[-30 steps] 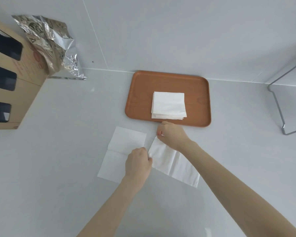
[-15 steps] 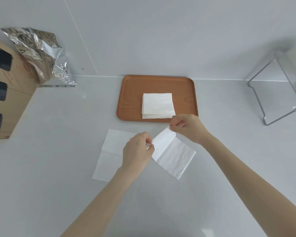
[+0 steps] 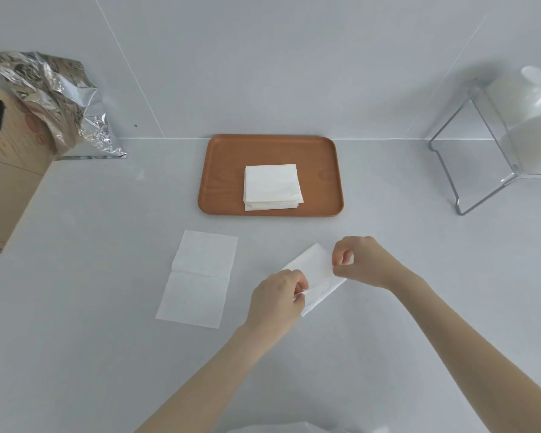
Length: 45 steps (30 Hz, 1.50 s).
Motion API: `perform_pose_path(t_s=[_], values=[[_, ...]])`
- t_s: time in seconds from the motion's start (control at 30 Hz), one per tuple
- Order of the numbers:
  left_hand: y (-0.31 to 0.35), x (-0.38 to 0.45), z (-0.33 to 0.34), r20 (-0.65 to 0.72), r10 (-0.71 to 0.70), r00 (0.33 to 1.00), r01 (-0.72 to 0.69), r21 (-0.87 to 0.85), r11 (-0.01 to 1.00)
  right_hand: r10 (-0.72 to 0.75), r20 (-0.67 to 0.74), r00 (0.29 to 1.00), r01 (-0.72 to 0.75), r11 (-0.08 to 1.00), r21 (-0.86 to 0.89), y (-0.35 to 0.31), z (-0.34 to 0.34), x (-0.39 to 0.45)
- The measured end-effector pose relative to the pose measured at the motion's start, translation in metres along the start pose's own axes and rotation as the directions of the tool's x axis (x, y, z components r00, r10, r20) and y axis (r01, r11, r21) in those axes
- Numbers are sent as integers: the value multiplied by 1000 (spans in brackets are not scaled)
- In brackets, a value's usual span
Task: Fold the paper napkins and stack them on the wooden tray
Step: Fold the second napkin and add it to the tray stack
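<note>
The wooden tray (image 3: 270,151) is a warm orange-brown with a faint darker grain. The stack of folded napkins (image 3: 272,186) on it is plain white, as are the unfolded napkin (image 3: 197,278) lying flat and the napkin (image 3: 317,278) pinched between the hands. The countertop (image 3: 91,307) and wall (image 3: 263,57) are pale grey-white (thin lighter seams cross the wall). The crumpled foil bag (image 3: 55,95) is shiny silver with dark creases. The cardboard box (image 3: 11,170) is tan with black cut-outs and what seems to be faint reddish print. The rack (image 3: 469,170) looks clear and chrome, with white dishes (image 3: 525,120).
</note>
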<state>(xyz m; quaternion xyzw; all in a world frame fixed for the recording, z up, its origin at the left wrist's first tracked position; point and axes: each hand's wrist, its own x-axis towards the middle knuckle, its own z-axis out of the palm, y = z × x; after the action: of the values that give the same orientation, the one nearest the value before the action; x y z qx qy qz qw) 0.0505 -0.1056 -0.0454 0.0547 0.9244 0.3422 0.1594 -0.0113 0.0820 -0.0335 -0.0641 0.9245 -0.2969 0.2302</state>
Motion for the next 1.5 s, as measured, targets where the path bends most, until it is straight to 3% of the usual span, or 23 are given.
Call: perform_pose_path(t_s=[0.13, 0.27, 0.37, 0.57, 0.67, 1.03, 1.2, 1.33, 1.5], values=[[0, 0, 12, 57, 6, 998, -7, 22, 1000, 21, 16, 1000, -19, 992, -122, 7, 4, -2], [-5, 1, 21, 115, -21, 993, 15, 53, 998, 62, 131, 989, -33, 976, -214, 12, 6, -1], [-10, 2, 21, 130, -34, 991, 27, 53, 998, 82, 141, 987, -53, 979, -195, 12, 6, 1], [-18, 20, 9, -59, -91, 994, 93, 32, 995, 21, -58, 998, -30, 985, -167, -2, 6, 18], [-22, 27, 5, -137, -155, 978, 163, 49, 985, -21, -90, 996, 5, 985, -174, -7, 13, 30], [-28, 30, 9, -132, -201, 971, 215, 98, 972, -3, -72, 997, -14, 972, -236, -7, 28, 42], [-33, 40, -6, -155, -164, 974, 173, 46, 984, -9, -119, 993, 5, 999, -35, -12, 17, 40], [-33, 56, -34, -217, -150, 965, 131, -103, 986, 33, -166, 986, 7, 972, 234, -23, 0, 46], [-28, 89, -76, -272, -169, 947, 71, -335, 940, 1, -208, 978, 70, 939, 337, -42, -24, 71]])
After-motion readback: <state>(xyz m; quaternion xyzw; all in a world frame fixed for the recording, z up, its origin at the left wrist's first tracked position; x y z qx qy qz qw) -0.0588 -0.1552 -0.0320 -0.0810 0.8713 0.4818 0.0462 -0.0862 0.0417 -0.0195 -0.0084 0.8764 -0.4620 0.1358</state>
